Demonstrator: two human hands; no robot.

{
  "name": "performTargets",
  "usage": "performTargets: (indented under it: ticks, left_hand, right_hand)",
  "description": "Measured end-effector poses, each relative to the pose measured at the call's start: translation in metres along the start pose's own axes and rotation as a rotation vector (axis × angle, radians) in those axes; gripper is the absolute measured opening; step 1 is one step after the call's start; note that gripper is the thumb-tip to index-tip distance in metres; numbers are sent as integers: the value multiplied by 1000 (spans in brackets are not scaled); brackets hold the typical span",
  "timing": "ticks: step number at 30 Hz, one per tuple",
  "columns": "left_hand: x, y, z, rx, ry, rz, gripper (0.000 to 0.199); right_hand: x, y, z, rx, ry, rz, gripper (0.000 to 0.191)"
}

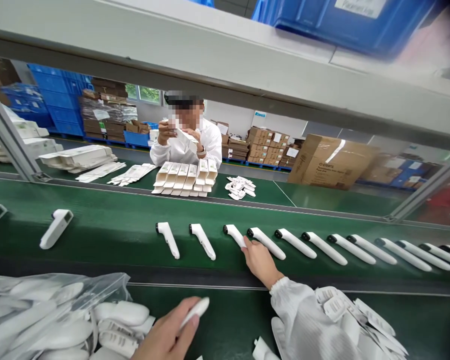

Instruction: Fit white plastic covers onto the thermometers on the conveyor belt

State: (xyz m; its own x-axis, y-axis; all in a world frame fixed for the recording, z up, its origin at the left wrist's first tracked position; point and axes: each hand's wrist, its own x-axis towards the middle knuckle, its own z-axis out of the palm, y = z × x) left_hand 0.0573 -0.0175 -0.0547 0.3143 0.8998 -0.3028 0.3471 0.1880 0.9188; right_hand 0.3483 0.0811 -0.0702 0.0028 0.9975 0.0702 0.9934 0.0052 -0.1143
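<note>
My right hand (258,260) reaches onto the green conveyor belt (120,227) and its fingers grip the handle of a white handheld thermometer (234,234) lying there. To its right, several more white thermometers (324,247) lie in a row along the belt; two others (201,240) lie to its left. My left hand (170,332) is low near the front edge, closed around another white thermometer (196,311). A clear plastic bag (48,315) full of white thermometers lies at the front left, close to my left hand.
A pile of small white parts (360,320) lies at the front right by my sleeve. Across the belt a person in a white coat (185,142) folds a carton above rows of white cartons (183,177). Cardboard boxes (330,160) and blue crates (56,102) stand behind.
</note>
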Motion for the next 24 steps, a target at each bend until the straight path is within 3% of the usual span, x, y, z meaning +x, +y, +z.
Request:
performTargets:
  ticks: [2,4,6,8,10,14,17,21,24]
  left_hand:
    - [8,10,-2,-228,-12,-65,55]
    - [14,19,0,-450,14,-85,57]
    - [15,27,3,-599,48,-80,51]
    - [13,32,9,-668,13,-74,48]
    - [11,34,16,-721,-47,-76,46]
    - [13,35,24,-889,-53,-172,34]
    - [15,33,25,-955,65,-226,30]
    - [16,27,29,-894,98,-181,36]
    - [16,24,35,-903,154,-215,38]
  right_hand:
    - [-5,-3,-10,19,63,3,38]
    - [-20,-12,-24,158,163,-92,40]
    - [-43,-29,-40,385,176,-341,45]
    - [-67,-49,-50,538,60,-627,48]
    - [-85,-66,-53,564,23,-730,39]
    - [-98,-80,-46,529,48,-627,37]
    - [-97,-79,-45,510,-25,-565,41]
    - [-96,-84,-51,478,-173,-505,37]
    - [-96,-94,-52,525,-202,-437,28]
